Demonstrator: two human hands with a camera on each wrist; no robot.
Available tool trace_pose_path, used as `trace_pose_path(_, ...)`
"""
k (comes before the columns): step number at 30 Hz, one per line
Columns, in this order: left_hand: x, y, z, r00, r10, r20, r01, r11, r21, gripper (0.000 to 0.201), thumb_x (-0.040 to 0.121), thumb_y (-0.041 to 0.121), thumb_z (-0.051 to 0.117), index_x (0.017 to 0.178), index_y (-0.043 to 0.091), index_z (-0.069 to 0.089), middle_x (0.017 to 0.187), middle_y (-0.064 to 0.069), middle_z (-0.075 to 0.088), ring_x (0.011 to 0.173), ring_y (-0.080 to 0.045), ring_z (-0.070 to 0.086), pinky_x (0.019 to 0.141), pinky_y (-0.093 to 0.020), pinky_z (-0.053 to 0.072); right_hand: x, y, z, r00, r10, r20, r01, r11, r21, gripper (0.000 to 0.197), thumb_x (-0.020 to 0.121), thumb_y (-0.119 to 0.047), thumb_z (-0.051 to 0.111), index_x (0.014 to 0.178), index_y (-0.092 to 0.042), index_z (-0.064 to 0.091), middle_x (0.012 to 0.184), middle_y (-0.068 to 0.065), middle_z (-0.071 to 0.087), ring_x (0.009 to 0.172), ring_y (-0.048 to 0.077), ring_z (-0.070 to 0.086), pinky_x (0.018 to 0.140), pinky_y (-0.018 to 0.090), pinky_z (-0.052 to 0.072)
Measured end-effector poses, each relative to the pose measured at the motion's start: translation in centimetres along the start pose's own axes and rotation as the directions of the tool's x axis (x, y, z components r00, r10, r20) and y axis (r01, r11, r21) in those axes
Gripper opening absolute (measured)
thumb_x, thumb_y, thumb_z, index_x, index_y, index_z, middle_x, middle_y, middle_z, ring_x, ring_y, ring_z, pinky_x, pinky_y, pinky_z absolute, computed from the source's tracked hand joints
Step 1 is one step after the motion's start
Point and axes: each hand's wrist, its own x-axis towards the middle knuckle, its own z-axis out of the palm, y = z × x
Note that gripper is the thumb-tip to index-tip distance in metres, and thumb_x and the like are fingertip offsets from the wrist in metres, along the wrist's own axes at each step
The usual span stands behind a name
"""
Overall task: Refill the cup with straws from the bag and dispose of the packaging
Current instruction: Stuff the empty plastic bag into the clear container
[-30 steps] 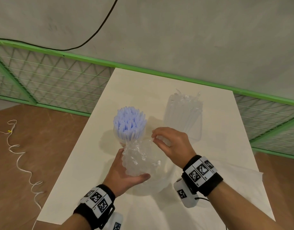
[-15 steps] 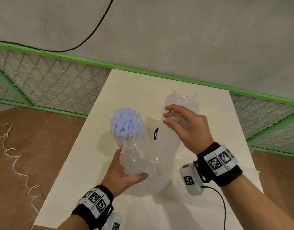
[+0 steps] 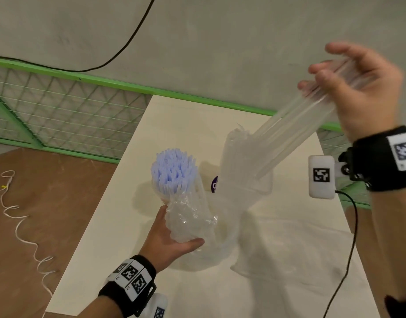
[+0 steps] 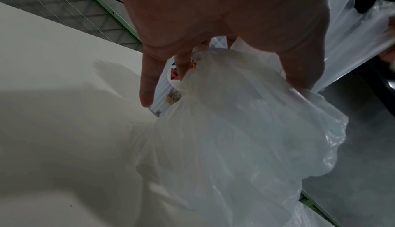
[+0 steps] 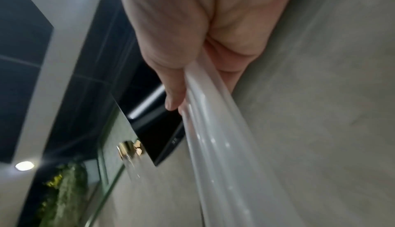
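A bundle of pale blue-white straws (image 3: 173, 173) stands upright over the white table (image 3: 174, 115). My left hand (image 3: 169, 239) grips the crumpled clear bag (image 3: 188, 216) wrapped round the bundle's lower half. The left wrist view shows that hand (image 4: 213, 27) curled on the bag (image 4: 245, 129), with white straws (image 4: 164, 92) beside the fingers. My right hand (image 3: 358, 88) is raised high at the right and grips the top of a bunch of clear straws (image 3: 296, 134). Their lower ends still reach into a clear upright container (image 3: 241, 171). In the blurred right wrist view, the hand (image 5: 181, 44) grips the straws (image 5: 213, 146).
Loose clear plastic (image 3: 300, 249) lies on the table's near right part. A green-framed mesh fence (image 3: 59, 111) runs behind and beside the table. A white cord (image 3: 20, 230) trails on the brown floor at the left. A black wrist cable (image 3: 348, 249) hangs at the right.
My right hand left the bag beside the left hand, took the tops of the clear straws, and lifted them up and to the right. The left hand kept its grip.
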Motion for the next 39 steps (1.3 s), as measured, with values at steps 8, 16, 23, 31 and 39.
trace_pose_path(8, 0.0, 0.1, 0.0, 1.000, 0.007, -0.011, -0.006, 1.000, 0.016, 0.079, 0.057, 0.004, 0.092, 0.121, 0.020, 0.049, 0.104, 0.017, 0.070, 0.096, 0.003, 0.067, 0.073, -0.007, 0.050, -1.9, 8.4, 2.3, 0.923, 0.214, 0.320, -0.038, 0.878, -0.477, 0.028, 0.089, -0.020, 0.071, 0.116, -0.025, 0.065, 0.108, -0.005, 0.071, 0.098, 0.009, 0.065, 0.097, 0.041, 0.050)
trace_pose_path(16, 0.1, -0.2, 0.1, 1.000, 0.011, -0.008, -0.011, 1.000, 0.010, 0.078, 0.058, 0.005, 0.092, 0.121, 0.022, 0.050, 0.106, 0.016, 0.070, 0.099, -0.001, 0.067, 0.075, -0.010, 0.052, -5.8, 12.5, 2.9, 0.749, 0.291, 0.595, 0.307, 0.643, -0.701, 0.053, 0.100, -0.048, 0.042, 0.148, -0.023, 0.040, 0.156, -0.007, 0.033, 0.146, 0.021, 0.027, 0.114, 0.041, 0.029)
trace_pose_path(23, 0.2, -0.7, 0.0, 1.000, 0.024, -0.012, -0.024, 1.000, 0.020, 0.078, 0.056, 0.010, 0.094, 0.120, 0.021, 0.051, 0.110, 0.012, 0.070, 0.102, -0.006, 0.068, 0.078, -0.016, 0.054, -7.9, 11.9, 2.9, 0.621, 0.458, 0.636, 0.377, 0.537, -0.755, 0.079, 0.091, -0.071, 0.017, 0.155, -0.032, -0.007, 0.162, -0.016, -0.013, 0.149, 0.014, -0.015, 0.118, 0.041, 0.001)
trace_pose_path(31, 0.1, -0.5, 0.0, 1.000, 0.018, -0.019, -0.018, 1.000, 0.019, 0.078, 0.056, 0.008, 0.094, 0.120, 0.019, 0.051, 0.110, 0.012, 0.069, 0.101, -0.004, 0.068, 0.077, -0.014, 0.053, -6.6, 10.7, 4.2, 0.536, 0.565, 0.628, 0.427, 0.460, -0.778, 0.086, 0.081, -0.082, 0.004, 0.151, -0.038, -0.018, 0.157, -0.023, -0.024, 0.147, 0.019, -0.023, 0.117, 0.056, -0.004)
trace_pose_path(39, 0.0, -0.5, 0.0, 1.000, 0.023, -0.019, -0.024, 1.000, -0.019, 0.077, 0.058, 0.000, 0.091, 0.121, 0.016, 0.050, 0.106, 0.013, 0.070, 0.097, -0.003, 0.068, 0.073, -0.011, 0.052, -9.4, 2.9, 7.1, 0.819, 0.132, 0.559, 0.345, 0.665, -0.662, 0.056, 0.096, -0.049, 0.040, 0.146, -0.025, 0.037, 0.156, -0.008, 0.030, 0.141, 0.021, 0.027, 0.103, 0.040, 0.024)
